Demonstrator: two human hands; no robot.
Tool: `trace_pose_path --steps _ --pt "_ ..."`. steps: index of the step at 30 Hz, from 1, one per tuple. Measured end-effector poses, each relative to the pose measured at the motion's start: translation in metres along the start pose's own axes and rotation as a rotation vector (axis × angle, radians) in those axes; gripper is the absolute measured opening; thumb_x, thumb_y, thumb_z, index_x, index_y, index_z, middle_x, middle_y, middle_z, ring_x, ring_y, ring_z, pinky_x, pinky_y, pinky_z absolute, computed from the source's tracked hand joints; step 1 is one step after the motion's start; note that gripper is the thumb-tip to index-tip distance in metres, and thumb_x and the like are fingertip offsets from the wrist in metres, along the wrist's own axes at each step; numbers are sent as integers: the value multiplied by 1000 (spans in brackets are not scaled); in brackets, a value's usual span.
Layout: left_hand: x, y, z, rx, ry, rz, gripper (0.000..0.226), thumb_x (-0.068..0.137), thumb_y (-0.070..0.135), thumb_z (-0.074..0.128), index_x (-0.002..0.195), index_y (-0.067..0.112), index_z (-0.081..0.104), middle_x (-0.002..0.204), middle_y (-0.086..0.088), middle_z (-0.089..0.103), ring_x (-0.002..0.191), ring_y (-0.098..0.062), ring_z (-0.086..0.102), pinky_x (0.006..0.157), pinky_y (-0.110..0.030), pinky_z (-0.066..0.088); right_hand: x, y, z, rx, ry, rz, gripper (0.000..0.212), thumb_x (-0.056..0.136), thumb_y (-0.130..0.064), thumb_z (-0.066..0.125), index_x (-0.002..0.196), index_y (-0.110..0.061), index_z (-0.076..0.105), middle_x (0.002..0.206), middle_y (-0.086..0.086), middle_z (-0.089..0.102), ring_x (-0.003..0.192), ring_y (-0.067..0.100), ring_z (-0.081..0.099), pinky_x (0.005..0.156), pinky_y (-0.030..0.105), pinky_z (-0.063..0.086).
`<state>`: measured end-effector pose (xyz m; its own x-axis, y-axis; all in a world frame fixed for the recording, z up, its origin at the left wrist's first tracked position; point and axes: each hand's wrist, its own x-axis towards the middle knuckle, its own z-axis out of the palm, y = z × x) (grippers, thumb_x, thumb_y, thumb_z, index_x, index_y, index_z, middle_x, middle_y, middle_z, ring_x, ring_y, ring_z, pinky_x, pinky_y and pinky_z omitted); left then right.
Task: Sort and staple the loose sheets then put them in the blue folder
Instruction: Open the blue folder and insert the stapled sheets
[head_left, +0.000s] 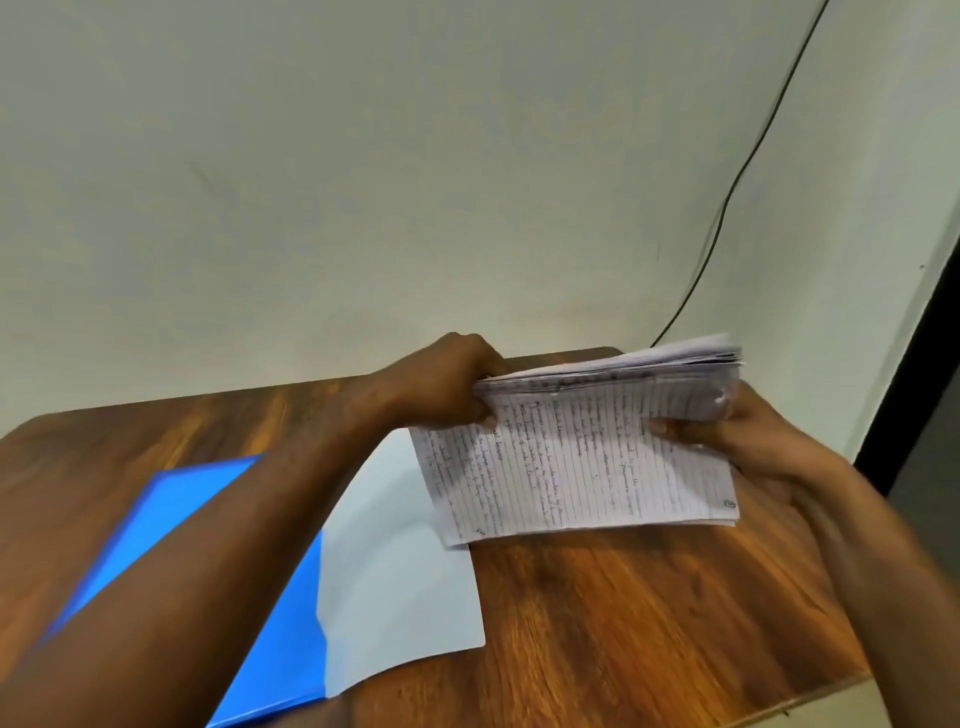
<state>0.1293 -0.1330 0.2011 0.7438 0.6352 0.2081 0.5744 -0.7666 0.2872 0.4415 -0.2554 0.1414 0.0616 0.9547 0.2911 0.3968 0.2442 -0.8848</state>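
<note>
Desk: wooden, brown grain, carrying every item listed.

Blue folder: lies open and flat on the desk, below and nearer than the left grip, partly under the left forearm. Its pale inner flap spreads out beneath the near left corner of the sheets.

Loose sheets: a thick stack of lined, handwritten pages, held between both grips above the desk; upper pages lifted and fanned, lowest page drooping toward the folder flap.

Left hand: grip closed round the left edge of the stack, thumb below, fingers over the top.

Right hand: grip pinching the right edge, thumb across the written face.

Black cable: beyond the right grip, runs down the pale wall behind the desk.
</note>
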Motion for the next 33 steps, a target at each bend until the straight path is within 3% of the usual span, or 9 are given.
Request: trace_pose_path --steps 4,8,11,15,19,22,26,29,33 --pt "-8 -23 1 -319 70 -89 26 73 17 94 93 24 78 92 5 79 84 -11 75 70 -25 59 -11 31 9 217 91 74 73 43 -62 100 101 -24 78 100 18 77 92 40 74 86 61 61" --pt "-24 -45 32 -954 233 -231 44 71 5 90 112 2 73 107 -16 79 101 -31 77 90 -50 62 -13 49 2 330 175 20 83 43 -48 105 115 -19 73 118 22 73 112 47 68 97 72 51" --pt "-32 -33 74 -1124 180 -262 48 71 8 89 114 8 69 111 -7 79 107 -28 75 91 -43 62 -15 55 5 404 240 -36 83 46 -42 106 116 -16 71 118 22 73 110 45 69 92 66 56" --pt "-27 -19 116 -1160 247 -301 51 77 18 86 122 24 63 118 -1 74 110 -24 72 88 -38 64 -25 64 9 319 346 -97 42 75 -19 89 113 -19 72 112 16 75 105 43 70 84 61 61" --pt "-32 -19 159 -1166 264 -393 53 88 21 82 136 22 58 126 -1 71 116 -23 70 86 -37 64 -45 83 22 196 392 -48 40 76 -17 83 113 -15 67 102 7 75 95 29 73 68 31 64" --pt "-41 -18 185 -1212 269 -421 62 81 29 84 138 24 58 127 -2 72 117 -24 71 92 -52 62 -55 99 36 306 355 51 48 76 -10 82 121 -13 65 108 9 76 99 30 74 74 41 66" --pt "-37 -17 181 -1170 331 -413 69 78 36 85 139 24 56 128 0 71 117 -21 70 93 -48 62 -48 96 26 294 387 42 53 71 -12 83 120 -9 64 107 7 77 98 28 75 71 36 65" --pt "-39 -18 180 -1124 335 -435 61 84 32 83 138 25 55 127 3 69 115 -19 70 93 -44 63 -46 102 27 274 374 36 58 73 -15 88 125 -11 63 117 10 74 109 32 72 85 52 62" --pt "-47 -21 188 -1106 266 -432 62 79 37 83 135 25 59 128 1 71 120 -22 70 94 -51 62 -50 114 38 251 342 72 58 73 -21 88 125 -17 63 111 1 74 108 28 71 82 44 64"
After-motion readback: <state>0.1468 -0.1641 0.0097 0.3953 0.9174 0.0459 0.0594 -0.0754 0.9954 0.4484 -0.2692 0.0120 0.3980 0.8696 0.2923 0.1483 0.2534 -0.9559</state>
